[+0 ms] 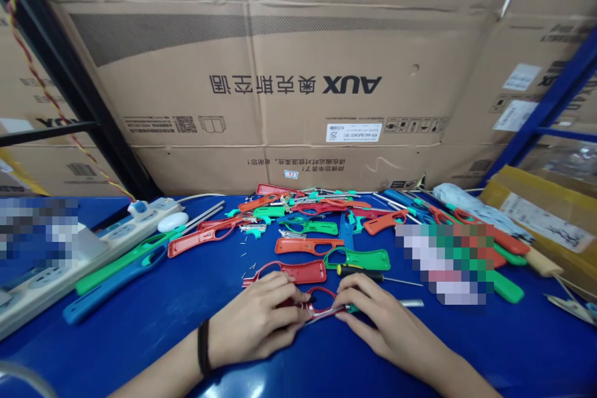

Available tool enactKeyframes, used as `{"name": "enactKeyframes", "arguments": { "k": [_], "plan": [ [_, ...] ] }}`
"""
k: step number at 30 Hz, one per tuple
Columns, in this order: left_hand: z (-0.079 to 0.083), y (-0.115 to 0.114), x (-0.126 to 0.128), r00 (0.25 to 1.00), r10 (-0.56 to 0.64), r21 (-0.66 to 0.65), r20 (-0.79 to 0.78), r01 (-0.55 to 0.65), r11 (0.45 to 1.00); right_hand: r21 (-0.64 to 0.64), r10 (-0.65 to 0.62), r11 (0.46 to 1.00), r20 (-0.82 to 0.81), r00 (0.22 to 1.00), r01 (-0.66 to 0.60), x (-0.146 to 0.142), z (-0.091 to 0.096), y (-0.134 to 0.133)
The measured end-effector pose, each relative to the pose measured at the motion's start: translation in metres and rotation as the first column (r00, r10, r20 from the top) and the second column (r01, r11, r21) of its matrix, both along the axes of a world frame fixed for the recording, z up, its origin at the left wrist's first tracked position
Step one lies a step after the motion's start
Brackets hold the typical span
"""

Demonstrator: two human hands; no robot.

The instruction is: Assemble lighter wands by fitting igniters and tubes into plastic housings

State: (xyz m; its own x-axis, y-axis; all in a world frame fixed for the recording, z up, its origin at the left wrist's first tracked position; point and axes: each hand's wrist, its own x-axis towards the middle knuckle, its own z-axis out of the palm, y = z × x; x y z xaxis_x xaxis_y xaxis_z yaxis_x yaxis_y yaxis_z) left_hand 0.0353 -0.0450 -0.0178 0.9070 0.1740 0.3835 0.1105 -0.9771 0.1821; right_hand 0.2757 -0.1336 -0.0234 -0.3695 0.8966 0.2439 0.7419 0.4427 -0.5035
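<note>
Between my hands lies a half casing of a red stick lighter (326, 292), its loop facing up from the blue tabletop. My left hand (263, 311), with a black band at the wrist, is closed round the casing's left part and hides it. At the loop's other side, the fingertips of my right hand (380, 317) pinch the casing's end with a thin silvery piece. A green trigger piece (353, 308) peeks out by these fingers. A metal tube (413, 303) sticks out beyond my right hand. Just behind lie another red half casing (305, 270) and a screwdriver (361, 272).
Orange casing (303, 246), green casing (366, 259) and several loose lighter parts lie farther back. Whole green (116, 267) and blue (112, 292) lighters rest left, beside a power strip (125, 230). Scissors (571, 308) and a yellow-taped box (545, 217) are at right. Cardboard (298, 43) stands behind.
</note>
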Motion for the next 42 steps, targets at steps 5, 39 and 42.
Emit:
{"name": "enactKeyframes", "arguments": {
  "k": [5,39,42],
  "plan": [
    [0.003,-0.001,0.001,1.0,0.005,-0.006,0.011,-0.005,1.0,-0.009,0.024,1.0,0.003,1.0,-0.024,0.012,0.0,-0.004],
    [0.0,-0.001,0.001,1.0,0.018,0.013,-0.008,-0.018,1.0,-0.18,-0.099,0.98,-0.056,0.994,0.087,0.026,0.003,-0.008],
    [-0.001,-0.001,0.001,1.0,0.021,0.016,-0.004,-0.021,1.0,-0.172,-0.108,0.98,-0.04,0.993,0.1,0.031,0.0,-0.008]
  ]
}}
